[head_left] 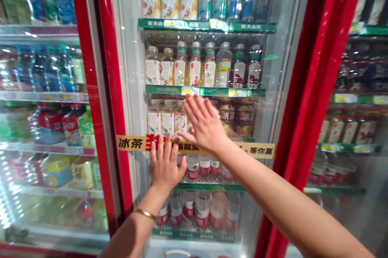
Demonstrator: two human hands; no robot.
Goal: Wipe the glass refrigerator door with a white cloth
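A tall glass fridge door [280, 68] fills the middle of the head view, with a yellow printed strip [260, 151] running across it. My left hand [166, 167] is flat against the glass at the strip's lower edge, fingers spread and pointing up. A gold bangle [145, 213] circles that wrist. Higher and to the right, my right hand [206, 126] lies flat over the glass, its fingers stretched up and to the left. A small whitish edge shows beside its fingers; I cannot tell what it is. Neither hand is wrapped around anything.
Behind the glass, green-edged shelves [206, 90] carry rows of tea bottles [195, 68] and water bottles [203, 209]. Red frames [113, 88] border the door. Another drinks fridge [50, 96] stands on the left, and one more [348, 128] on the right.
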